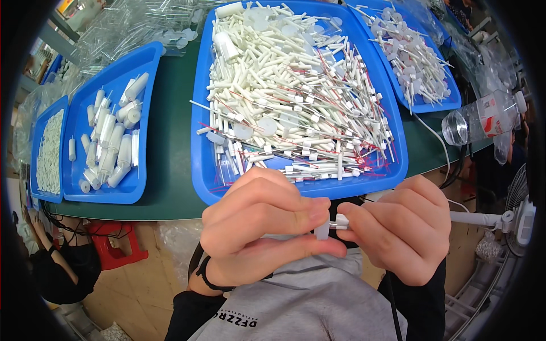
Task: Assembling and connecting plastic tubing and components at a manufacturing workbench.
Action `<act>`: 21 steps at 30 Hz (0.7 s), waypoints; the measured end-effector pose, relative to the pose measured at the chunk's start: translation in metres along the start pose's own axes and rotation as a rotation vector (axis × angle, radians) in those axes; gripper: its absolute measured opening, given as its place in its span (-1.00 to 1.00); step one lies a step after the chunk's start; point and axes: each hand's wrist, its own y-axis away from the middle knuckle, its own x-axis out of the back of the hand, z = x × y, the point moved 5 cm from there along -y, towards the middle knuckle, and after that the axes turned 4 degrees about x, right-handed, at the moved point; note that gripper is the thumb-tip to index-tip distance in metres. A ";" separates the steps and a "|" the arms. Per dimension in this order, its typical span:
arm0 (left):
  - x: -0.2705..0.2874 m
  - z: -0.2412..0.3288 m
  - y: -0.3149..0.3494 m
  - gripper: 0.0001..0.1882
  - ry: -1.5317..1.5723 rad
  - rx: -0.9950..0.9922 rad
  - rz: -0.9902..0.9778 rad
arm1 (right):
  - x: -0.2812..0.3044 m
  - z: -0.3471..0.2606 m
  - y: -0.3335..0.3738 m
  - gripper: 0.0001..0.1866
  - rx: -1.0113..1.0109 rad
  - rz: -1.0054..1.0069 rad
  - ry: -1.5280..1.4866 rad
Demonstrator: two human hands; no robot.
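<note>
In front of my chest, just past the near rim of the large blue tray (200,184), both hands meet. My left hand (264,221) pinches a translucent white disc (322,231) between thumb and forefinger. A small part with a white collar and a shiny tube (340,222) is held in the fingertips of my right hand (404,227). Its tube end meets the disc or lies right beside it; I cannot tell whether it passes through. The large tray is heaped with white sticks (250,79), white-collared metal tubes with thin red wires (347,133), and loose translucent discs (266,126).
To the left, a blue tray (136,190) holds white capped cylinders (108,139), beside a narrower tray of white sticks (50,150). Back right is another filled blue tray (449,103). A plastic bottle (475,122) lies on the green table (170,125); a fan (520,216) stands right.
</note>
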 end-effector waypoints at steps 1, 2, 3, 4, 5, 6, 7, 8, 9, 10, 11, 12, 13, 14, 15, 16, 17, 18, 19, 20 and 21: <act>0.000 -0.001 0.001 -0.52 -0.011 -0.010 -0.013 | -0.001 0.001 0.001 -0.76 -0.011 0.011 -0.025; 0.000 -0.002 0.003 -0.49 -0.023 -0.020 -0.026 | -0.001 0.002 0.001 -0.77 -0.022 0.022 -0.051; 0.000 -0.003 0.004 -0.46 -0.035 -0.030 -0.039 | -0.002 0.002 0.003 -0.77 -0.045 0.047 -0.078; 0.000 -0.003 0.005 -0.46 -0.031 -0.029 -0.036 | -0.004 0.002 0.004 -0.77 -0.068 0.072 -0.104; -0.001 -0.003 0.005 -0.45 -0.025 -0.028 -0.031 | -0.004 0.003 0.004 -0.78 -0.091 0.095 -0.130; -0.001 -0.003 0.005 -0.44 -0.018 -0.027 -0.027 | -0.005 0.003 0.004 -0.77 -0.110 0.086 -0.146; -0.001 -0.003 0.005 -0.44 -0.036 -0.036 -0.034 | -0.005 0.003 0.004 -0.77 -0.131 0.077 -0.162; 0.000 -0.003 0.004 -0.44 -0.058 -0.044 -0.040 | -0.005 0.003 0.004 -0.76 -0.150 0.070 -0.180; 0.000 -0.002 0.003 -0.43 -0.079 -0.053 -0.046 | -0.006 0.005 0.005 -0.76 -0.177 0.070 -0.224; 0.000 -0.001 0.003 -0.44 -0.075 -0.062 -0.063 | -0.006 0.006 0.005 -0.76 -0.204 0.071 -0.268; 0.000 0.000 0.002 -0.44 -0.068 -0.073 -0.078 | -0.007 0.007 0.005 -0.76 -0.231 0.070 -0.309; 0.000 0.001 0.001 -0.45 -0.062 -0.084 -0.094 | -0.007 0.009 0.005 -0.76 -0.246 0.029 -0.350; 0.001 0.001 0.001 -0.45 -0.063 -0.090 -0.108 | -0.007 0.010 0.004 -0.76 -0.261 -0.011 -0.391; 0.001 0.001 0.001 -0.45 -0.066 -0.097 -0.123 | -0.007 0.012 0.004 -0.76 -0.276 -0.051 -0.432; 0.001 0.001 0.000 -0.45 -0.070 -0.103 -0.137 | -0.008 0.013 0.005 -0.76 -0.305 -0.075 -0.483; 0.001 0.001 0.000 -0.45 -0.069 -0.108 -0.152 | -0.010 0.014 0.006 -0.77 -0.333 -0.100 -0.536; 0.002 0.002 -0.001 -0.45 -0.067 -0.114 -0.167 | -0.011 0.015 0.007 -0.77 -0.363 -0.124 -0.586; 0.003 0.003 -0.001 -0.45 -0.065 -0.119 -0.182 | -0.012 0.015 0.009 -0.77 -0.371 -0.099 -0.598; 0.004 0.004 -0.002 -0.44 -0.082 -0.111 -0.184 | -0.015 0.014 0.011 -0.77 -0.380 -0.074 -0.610; 0.006 0.004 -0.003 -0.43 -0.098 -0.101 -0.184 | -0.018 0.015 0.012 -0.77 -0.388 -0.050 -0.623; 0.007 0.005 -0.003 -0.42 -0.114 -0.091 -0.184 | -0.017 0.013 0.009 -0.75 -0.334 -0.060 -0.551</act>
